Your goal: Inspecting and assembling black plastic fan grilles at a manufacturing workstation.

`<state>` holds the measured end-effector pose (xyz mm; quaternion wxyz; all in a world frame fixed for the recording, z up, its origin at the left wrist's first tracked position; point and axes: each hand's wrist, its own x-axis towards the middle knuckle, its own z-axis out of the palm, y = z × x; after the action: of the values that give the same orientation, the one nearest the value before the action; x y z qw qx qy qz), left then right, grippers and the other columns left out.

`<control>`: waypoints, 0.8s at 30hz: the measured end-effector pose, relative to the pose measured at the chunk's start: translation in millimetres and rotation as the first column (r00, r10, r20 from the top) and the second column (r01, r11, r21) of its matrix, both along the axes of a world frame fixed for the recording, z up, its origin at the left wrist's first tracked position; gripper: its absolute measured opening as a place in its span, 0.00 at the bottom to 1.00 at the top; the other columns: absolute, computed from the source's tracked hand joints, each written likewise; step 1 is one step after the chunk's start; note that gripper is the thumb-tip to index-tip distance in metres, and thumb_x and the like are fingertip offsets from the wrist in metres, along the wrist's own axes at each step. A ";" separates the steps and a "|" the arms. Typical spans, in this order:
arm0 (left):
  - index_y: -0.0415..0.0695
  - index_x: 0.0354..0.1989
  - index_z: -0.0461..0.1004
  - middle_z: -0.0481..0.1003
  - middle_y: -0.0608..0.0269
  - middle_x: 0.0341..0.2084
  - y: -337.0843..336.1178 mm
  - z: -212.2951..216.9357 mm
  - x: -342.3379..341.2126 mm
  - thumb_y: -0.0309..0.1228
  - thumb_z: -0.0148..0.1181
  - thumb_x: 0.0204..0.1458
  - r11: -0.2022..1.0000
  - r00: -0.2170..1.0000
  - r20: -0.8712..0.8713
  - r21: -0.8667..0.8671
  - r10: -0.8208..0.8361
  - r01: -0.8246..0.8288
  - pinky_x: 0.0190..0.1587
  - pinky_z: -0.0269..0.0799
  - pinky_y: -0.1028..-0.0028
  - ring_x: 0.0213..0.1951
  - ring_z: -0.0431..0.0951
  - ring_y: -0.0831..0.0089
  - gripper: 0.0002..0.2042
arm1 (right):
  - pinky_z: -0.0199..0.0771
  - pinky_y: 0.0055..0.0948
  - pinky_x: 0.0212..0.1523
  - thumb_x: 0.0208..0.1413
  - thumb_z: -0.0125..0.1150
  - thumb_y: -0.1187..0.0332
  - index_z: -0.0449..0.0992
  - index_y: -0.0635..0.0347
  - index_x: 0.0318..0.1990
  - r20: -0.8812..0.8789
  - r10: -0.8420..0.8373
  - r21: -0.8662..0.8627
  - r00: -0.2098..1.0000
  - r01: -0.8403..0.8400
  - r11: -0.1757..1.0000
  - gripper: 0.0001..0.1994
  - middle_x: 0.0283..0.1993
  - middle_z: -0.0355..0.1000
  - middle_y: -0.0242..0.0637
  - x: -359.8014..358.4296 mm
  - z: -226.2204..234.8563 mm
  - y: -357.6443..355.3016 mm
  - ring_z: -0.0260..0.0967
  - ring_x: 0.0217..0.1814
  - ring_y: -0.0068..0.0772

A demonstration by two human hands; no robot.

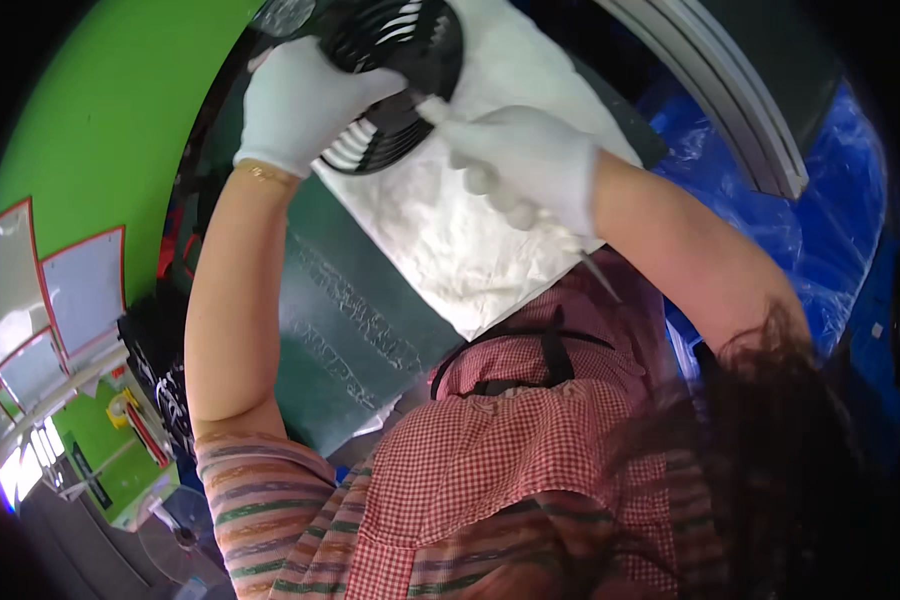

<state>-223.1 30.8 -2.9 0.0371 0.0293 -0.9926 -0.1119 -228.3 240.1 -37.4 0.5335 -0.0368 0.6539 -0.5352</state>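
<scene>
Over white sheet (460, 285): left fingers (378, 86) grasp black slotted disc (447, 48); right fingers (513, 208) curled round slim grey tool (600, 276).

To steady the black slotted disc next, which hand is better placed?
Probably the left hand: it lies over the left side of the black slotted disc, thumb reaching across. The right hand is curled around a thin grey tool, above the white cloth.

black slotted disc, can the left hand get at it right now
Most likely yes: the left hand appears to lie over the near edge of the black slotted disc, and nothing visible blocks its way.
</scene>
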 end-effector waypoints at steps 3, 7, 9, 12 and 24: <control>0.32 0.25 0.79 0.78 0.49 0.20 30.8 15.1 0.5 0.52 0.68 0.32 0.991 0.991 0.061 -0.070 0.121 -0.117 0.34 0.77 0.66 0.27 0.81 0.56 0.28 | 0.41 0.19 0.11 0.65 0.48 0.45 0.69 0.53 0.32 0.393 -0.090 -0.187 0.915 0.176 0.966 0.21 0.18 0.54 0.22 2.7 2.9 19.2 0.42 0.11 0.13; 0.34 0.29 0.80 0.80 0.49 0.23 9.4 5.2 12.0 0.49 0.73 0.34 0.997 0.996 0.057 -0.008 0.075 -0.075 0.36 0.77 0.65 0.29 0.82 0.55 0.26 | 0.38 0.19 0.09 0.65 0.49 0.47 0.69 0.50 0.31 0.535 -0.098 -0.370 0.839 0.337 0.866 0.18 0.18 0.52 0.19 29.0 -16.4 9.3 0.39 0.10 0.12; 0.37 0.32 0.81 0.80 0.48 0.24 36.2 10.2 13.6 0.50 0.73 0.32 0.998 0.998 -0.059 -0.050 -0.031 0.028 0.38 0.77 0.64 0.30 0.82 0.54 0.27 | 0.43 0.18 0.11 0.66 0.49 0.49 0.72 0.54 0.38 0.528 -0.050 -0.356 0.848 0.274 0.893 0.17 0.18 0.53 0.18 29.3 -13.8 31.9 0.43 0.12 0.11; 0.37 0.32 0.81 0.80 0.50 0.23 48.2 25.8 -3.1 0.48 0.72 0.35 1.000 0.993 0.119 -0.026 0.009 -0.006 0.37 0.77 0.66 0.30 0.82 0.56 0.25 | 0.74 0.41 0.38 0.65 0.47 0.56 0.69 0.65 0.53 -0.698 0.229 0.336 0.679 0.028 0.941 0.20 0.30 0.75 0.50 38.9 -25.0 19.1 0.72 0.31 0.48; 0.33 0.30 0.80 0.81 0.59 0.23 9.8 4.1 -4.9 0.44 0.72 0.38 0.989 0.997 0.049 0.136 0.057 -0.063 0.32 0.75 0.74 0.26 0.81 0.72 0.23 | 0.42 0.16 0.06 0.68 0.45 0.54 0.64 0.57 0.40 0.741 0.106 -0.451 0.663 0.374 0.811 0.15 0.17 0.50 0.17 21.8 -5.3 51.3 0.41 0.10 0.11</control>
<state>-228.1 40.6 1.2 0.0159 0.0643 -0.9818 -0.1781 -206.5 291.4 -42.6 0.6709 0.0761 0.1919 -0.7123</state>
